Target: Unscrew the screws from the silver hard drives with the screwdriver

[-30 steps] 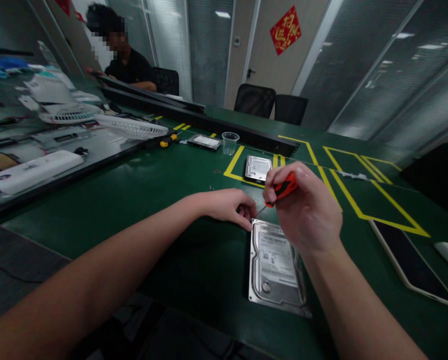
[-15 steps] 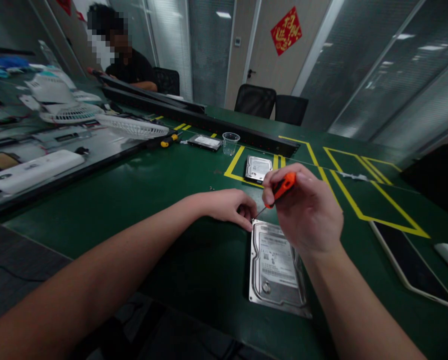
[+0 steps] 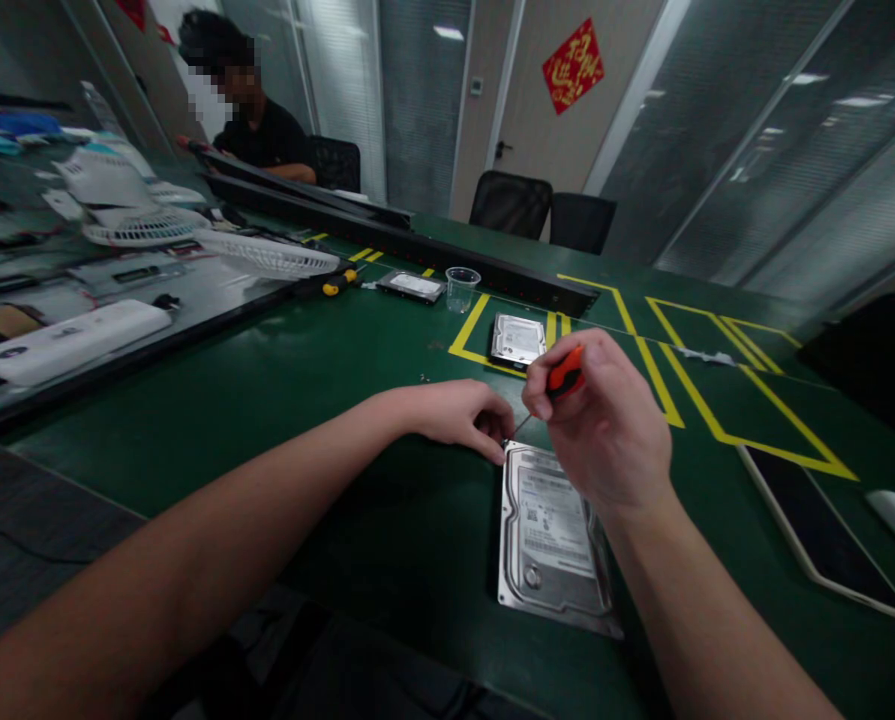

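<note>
A silver hard drive lies flat on the green table in front of me. My right hand is closed round an orange-handled screwdriver, whose thin tip points down at the drive's far left corner. My left hand rests beside that corner, its fingers curled and pinched against the drive's edge. What the fingertips pinch is too small to make out.
A second hard drive sits inside yellow tape lines, with a clear plastic cup and a third drive behind it. A tablet lies at the right. White fan parts and another person are at the far left.
The screwdriver handle has turned slightly in my right fingers. Both hands stay at the drive's far left corner.
</note>
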A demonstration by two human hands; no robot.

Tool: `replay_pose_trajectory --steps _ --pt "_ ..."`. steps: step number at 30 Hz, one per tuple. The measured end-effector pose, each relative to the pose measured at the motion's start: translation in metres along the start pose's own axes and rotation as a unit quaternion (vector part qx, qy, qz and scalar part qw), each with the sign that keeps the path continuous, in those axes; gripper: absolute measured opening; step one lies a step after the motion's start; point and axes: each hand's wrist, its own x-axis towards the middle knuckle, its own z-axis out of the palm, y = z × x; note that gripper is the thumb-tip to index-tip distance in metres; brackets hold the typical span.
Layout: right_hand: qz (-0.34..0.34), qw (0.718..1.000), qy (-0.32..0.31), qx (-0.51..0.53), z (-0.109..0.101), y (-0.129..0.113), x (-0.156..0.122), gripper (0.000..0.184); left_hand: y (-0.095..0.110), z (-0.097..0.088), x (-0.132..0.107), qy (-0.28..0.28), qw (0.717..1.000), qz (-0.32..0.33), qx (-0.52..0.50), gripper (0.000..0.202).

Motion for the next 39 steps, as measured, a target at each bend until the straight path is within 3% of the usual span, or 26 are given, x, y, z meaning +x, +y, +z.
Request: replay_pose_trajectory --steps 9,12,15,17,20,22,27,31,35,39 --pt "-0.051 0.997 0.027 -0.046 -0.003 -0.02 -0.002 0.021 0.004 -0.008 -0.005 0.009 1.0 0.005 -0.004 0.031" --pt "-0.09 0.975 0.044 -0.199 -0.007 -0.034 -0.008 0.016 0.003 -0.022 -0.011 0.111 0.994 -0.007 0.017 0.027" --pt "-0.114 0.905 0.027 -0.41 -0.011 -0.048 -0.022 0.013 -0.008 -0.038 -0.02 0.272 0.953 -0.051 0.125 0.023" --pt "-0.118 0.869 -0.025 -0.481 -0.013 -0.056 -0.035 0.009 -0.017 -0.049 -0.026 0.323 0.923 -0.104 0.184 0.023" --pt "-0.082 0.832 -0.111 -0.538 -0.017 -0.061 -0.062 0.005 -0.028 -0.061 -0.035 0.308 0.908 -0.18 0.218 0.02" --pt "-0.059 0.812 -0.138 -0.564 -0.022 -0.06 -0.084 0.013 -0.031 -0.065 -0.04 0.273 0.911 -0.211 0.227 0.021" --pt "-0.034 0.737 -0.175 -0.652 -0.044 -0.047 -0.136 0.033 -0.028 -0.065 -0.045 0.169 0.94 -0.213 0.207 0.032" --pt "-0.009 0.679 -0.196 -0.707 -0.05 -0.036 -0.16 0.05 -0.029 -0.06 -0.04 0.141 0.94 -0.226 0.212 0.028" --pt "0.014 0.651 -0.201 -0.732 -0.042 -0.031 -0.164 0.048 -0.033 -0.057 -0.035 0.142 0.938 -0.24 0.205 0.017" --pt "0.052 0.664 -0.189 -0.722 -0.033 -0.033 -0.159 0.048 -0.032 -0.058 -0.034 0.145 0.936 -0.261 0.185 0.017"
